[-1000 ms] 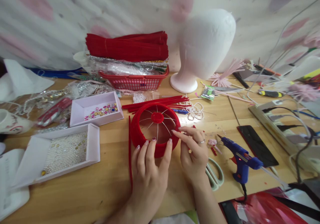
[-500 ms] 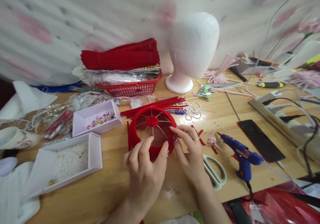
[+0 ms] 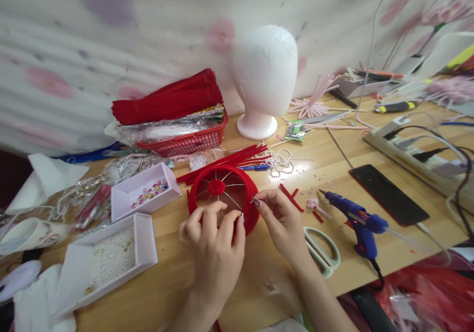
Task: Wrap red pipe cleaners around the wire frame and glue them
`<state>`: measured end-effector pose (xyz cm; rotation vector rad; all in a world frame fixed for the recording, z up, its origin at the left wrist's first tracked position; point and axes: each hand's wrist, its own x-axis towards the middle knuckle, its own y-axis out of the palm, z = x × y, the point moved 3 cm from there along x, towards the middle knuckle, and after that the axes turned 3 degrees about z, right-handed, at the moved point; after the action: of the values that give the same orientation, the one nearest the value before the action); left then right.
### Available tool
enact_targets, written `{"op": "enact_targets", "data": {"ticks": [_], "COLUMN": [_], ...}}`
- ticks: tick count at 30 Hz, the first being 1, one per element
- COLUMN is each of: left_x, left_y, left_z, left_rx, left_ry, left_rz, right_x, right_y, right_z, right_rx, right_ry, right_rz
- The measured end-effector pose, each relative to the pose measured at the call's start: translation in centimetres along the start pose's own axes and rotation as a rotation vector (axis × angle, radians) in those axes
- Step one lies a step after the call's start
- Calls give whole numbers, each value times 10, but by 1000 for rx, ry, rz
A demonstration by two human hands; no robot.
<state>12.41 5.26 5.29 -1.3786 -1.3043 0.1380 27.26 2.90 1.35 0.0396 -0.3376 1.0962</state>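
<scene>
A round red fuzzy frame rests on the table, with thin silver wires running like spokes to a small red disc in its middle. My left hand curls over the near rim and grips it, fingers inside and thumb at the right; it hides much of that side. At the frame's right edge, my right hand has thumb and forefinger pinched together against the red band. Whatever lies between those fingertips is too small to make out. Red fuzzy stems lie just behind the frame.
A blue glue gun, green-handled scissors and a phone lie to the right. Left are trays of gems and pearls. Behind stand a foam head and a red basket. A power strip trails cables.
My right hand's fingers have closed from a spread pose into a pinch at the frame's right edge. My left hand stays on the near rim. The view has shifted slightly.
</scene>
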Motion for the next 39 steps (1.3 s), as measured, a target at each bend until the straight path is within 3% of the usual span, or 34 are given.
{"op": "enact_targets", "data": {"ticks": [9, 11, 15, 19, 21, 25, 29, 33, 35, 37, 39], "left_x": [5, 7, 11, 9, 6, -4, -13, -20, -21, -19, -18], "left_y": [-2, -3, -8, -19, -26, -31, -19, -2, 2, 3, 3], "left_z": [-1, -1, 1, 2, 2, 2, 4, -1, -4, -7, -10], "left_rx": [-14, 8, -53, -181, -269, -585, -907, -1115, -1165, -1183, -1181], "left_ry": [-8, 3, 28, 59, 85, 50, -250, -610, -712, -739, -710], "left_rz": [47, 54, 6, -62, -71, 48, 215, 385, 434, 462, 491], "right_x": [0, -8, -45, -83, -90, -80, -73, -94, -107, -113, -113], "right_y": [-2, -14, -59, -89, -93, -95, -103, -97, -86, -73, -63], "right_z": [6, 13, 20, 3, -12, -24, -4, 16, 20, 25, 32], "right_rx": [-54, -183, -686, -1001, -1026, -1001, -871, -128, 149, 220, 152], "right_ry": [-2, -24, -77, -123, -42, 96, 162, 427, 519, 461, 341], "right_rz": [34, 35, 12, 38, 70, 55, 133, 124, 76, 81, 164]}}
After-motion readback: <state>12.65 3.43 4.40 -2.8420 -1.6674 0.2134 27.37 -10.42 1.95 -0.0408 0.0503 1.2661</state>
